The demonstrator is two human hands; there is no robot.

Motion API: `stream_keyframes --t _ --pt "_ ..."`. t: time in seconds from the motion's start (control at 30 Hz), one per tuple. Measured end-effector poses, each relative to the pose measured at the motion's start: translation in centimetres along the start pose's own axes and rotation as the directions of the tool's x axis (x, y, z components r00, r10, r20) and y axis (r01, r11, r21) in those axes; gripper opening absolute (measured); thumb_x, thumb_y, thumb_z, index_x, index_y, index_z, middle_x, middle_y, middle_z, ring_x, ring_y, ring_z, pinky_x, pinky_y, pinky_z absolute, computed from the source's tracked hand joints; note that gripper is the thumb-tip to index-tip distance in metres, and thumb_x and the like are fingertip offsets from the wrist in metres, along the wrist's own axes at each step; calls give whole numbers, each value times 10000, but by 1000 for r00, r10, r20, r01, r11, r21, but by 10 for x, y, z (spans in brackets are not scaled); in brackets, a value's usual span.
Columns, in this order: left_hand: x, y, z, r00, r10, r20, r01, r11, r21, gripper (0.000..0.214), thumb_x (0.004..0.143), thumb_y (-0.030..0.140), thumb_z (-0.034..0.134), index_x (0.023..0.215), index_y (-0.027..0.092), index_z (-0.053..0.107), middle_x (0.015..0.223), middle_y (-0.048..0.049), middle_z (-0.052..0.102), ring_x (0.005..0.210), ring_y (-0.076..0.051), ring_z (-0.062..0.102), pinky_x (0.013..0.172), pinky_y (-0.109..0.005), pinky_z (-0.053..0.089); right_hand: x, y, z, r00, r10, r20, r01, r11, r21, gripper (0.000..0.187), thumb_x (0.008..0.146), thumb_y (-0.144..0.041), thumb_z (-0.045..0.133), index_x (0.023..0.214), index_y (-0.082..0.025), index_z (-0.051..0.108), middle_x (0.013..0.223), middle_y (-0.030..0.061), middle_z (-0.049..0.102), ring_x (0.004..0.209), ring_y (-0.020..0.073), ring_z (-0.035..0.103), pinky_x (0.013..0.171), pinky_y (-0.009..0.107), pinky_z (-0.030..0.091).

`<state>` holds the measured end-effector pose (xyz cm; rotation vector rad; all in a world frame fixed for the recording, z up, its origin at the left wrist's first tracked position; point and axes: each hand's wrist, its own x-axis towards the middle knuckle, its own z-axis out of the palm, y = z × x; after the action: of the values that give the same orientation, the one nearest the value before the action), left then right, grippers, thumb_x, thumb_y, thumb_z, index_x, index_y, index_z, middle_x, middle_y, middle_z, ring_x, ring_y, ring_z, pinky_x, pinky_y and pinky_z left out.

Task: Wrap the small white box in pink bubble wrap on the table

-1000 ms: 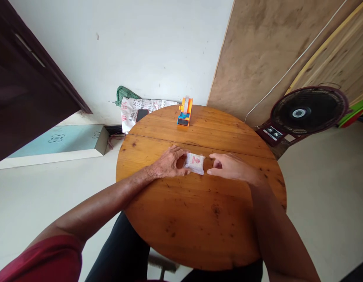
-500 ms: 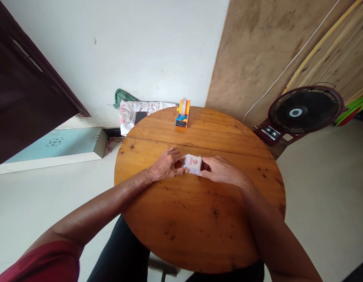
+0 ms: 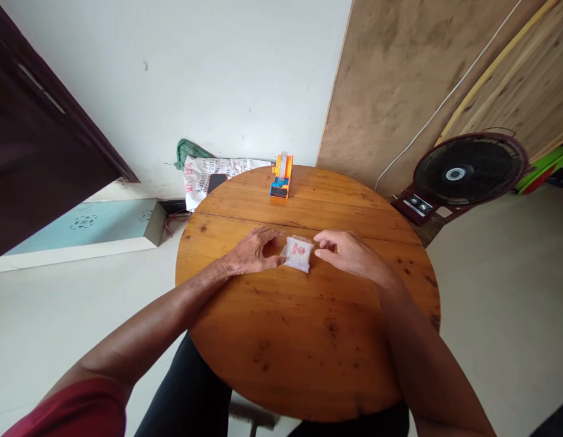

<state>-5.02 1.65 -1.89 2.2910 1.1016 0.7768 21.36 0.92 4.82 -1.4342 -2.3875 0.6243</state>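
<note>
A small square packet in bubble wrap (image 3: 298, 254), with red print showing on its top, lies on the round wooden table (image 3: 290, 340). On its left side is my left hand (image 3: 256, 250), thumb and fingers apart, the thumb tip at or very near the wrap's edge. My right hand (image 3: 342, 252) hovers just off the packet's right side, fingers curved and apart, holding nothing. Farther back on the table stands an orange and blue tape dispenser (image 3: 282, 177) with a roll of clear tape.
Behind the table's far left edge are a printed white sack (image 3: 197, 182), a dark flat object (image 3: 217, 181) and a green bag (image 3: 190, 152). A dark round fan (image 3: 467, 170) stands right of the table. A pale blue box (image 3: 94, 224) lies at left.
Both hands have loosened from the packet; the right has drawn away to the right and the left has opened. More of the bubble wrap shows, spread flatter.
</note>
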Motion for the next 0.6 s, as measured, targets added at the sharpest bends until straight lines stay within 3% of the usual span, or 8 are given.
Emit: stream_keyframes --t 0.17,0.4,0.6 --pt "-2 -1 5 999 -30 -35 29 999 -31 711 743 569 702 1297 150 545 1158 -140 595 1094 -305 581 967 -463 475 6 -7 14 979 -84 -187 92 995 40 219 828 -215 604 1037 -218 669 1031 47 687 828 172 638 700 285 453" --pt "-2 1 7 1000 -9 -15 8 998 -57 713 746 559 719 1320 181 530 1244 -150 563 1172 -319 543 1024 -495 443 8 3 13 986 20 -164 -17 1000 22 257 841 -263 596 1082 -196 653 998 61 680 827 183 635 674 296 453" --pt "1 4 13 990 111 -91 -126 973 -193 600 774 455 734 1277 197 530 1228 -134 568 1169 -285 550 1022 -467 439 17 4 31 964 39 -264 3 988 156 281 843 -316 590 1088 -192 650 1037 75 686 892 186 637 648 274 466"
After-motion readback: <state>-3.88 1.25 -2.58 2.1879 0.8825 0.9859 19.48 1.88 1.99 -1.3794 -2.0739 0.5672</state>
